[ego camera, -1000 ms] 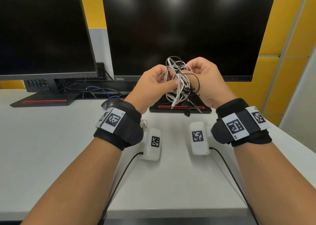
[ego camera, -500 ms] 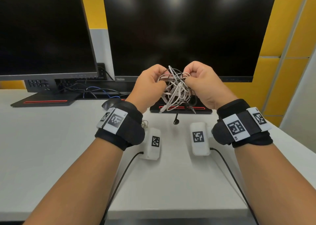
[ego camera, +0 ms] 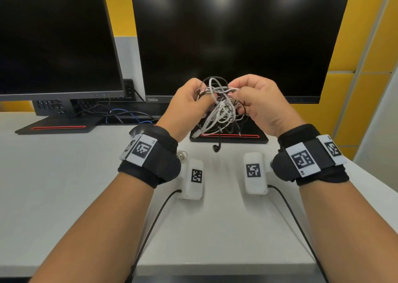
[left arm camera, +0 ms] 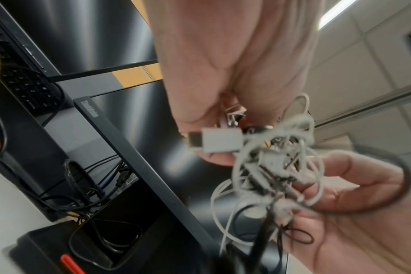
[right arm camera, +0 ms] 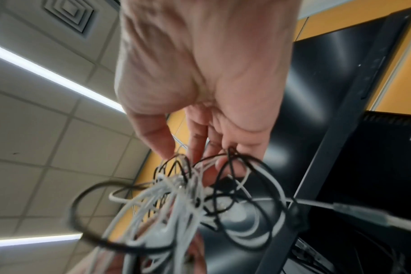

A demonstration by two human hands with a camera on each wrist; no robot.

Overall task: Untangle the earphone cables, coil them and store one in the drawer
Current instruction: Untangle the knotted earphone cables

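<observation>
Head view shows the left hand (ego camera: 187, 106) and the right hand (ego camera: 256, 104) both pinching one messy ball of white and black earphone cables (ego camera: 221, 108), held up in the air above the white tabletop (ego camera: 64, 175), in front of the big dark monitor (ego camera: 237, 37). A black earbud (ego camera: 216, 147) dangles under the ball (not touching the tabletop). A white plug (left arm camera: 217, 140) sticks out by the left fingers.

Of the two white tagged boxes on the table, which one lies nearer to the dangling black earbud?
The left white box. The black earbud hangs from the tangle just above its right side; the right white box sits farther off.
</observation>
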